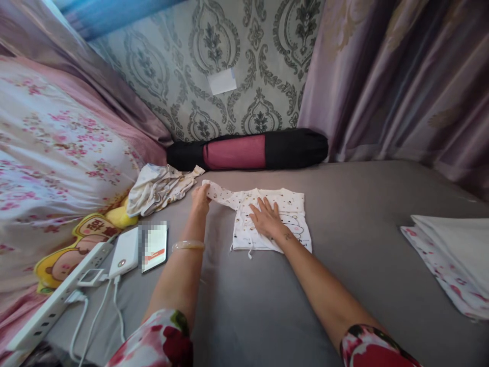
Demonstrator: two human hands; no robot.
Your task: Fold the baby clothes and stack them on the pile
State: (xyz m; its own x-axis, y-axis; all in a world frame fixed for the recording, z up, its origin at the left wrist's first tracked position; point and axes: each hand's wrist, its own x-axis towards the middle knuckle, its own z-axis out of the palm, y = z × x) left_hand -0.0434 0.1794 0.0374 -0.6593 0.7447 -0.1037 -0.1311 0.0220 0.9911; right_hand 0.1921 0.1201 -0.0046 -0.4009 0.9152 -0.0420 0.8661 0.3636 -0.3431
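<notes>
A small white baby shirt [273, 204] with a tiny print, a cartoon face and tie strings lies flat on the grey bed sheet [244, 300]. Its left sleeve stretches out sideways, and the end of that sleeve is pinched in my left hand [201, 196]. A pale bangle circles my left wrist. On the shirt's front rests my right hand [265, 218], palm down with the fingers spread, covering part of the cartoon face. No sleeve sticks out on the shirt's right side.
Crumpled baby clothes [160, 188] lie beyond my left hand. A phone [155, 247], a white power bank [125, 252], a power strip [61, 295] with cables and a plush toy [69, 255] are at left. A black-and-red rolled bag [244, 152] lines the wall; folded cloth [451, 260] lies right.
</notes>
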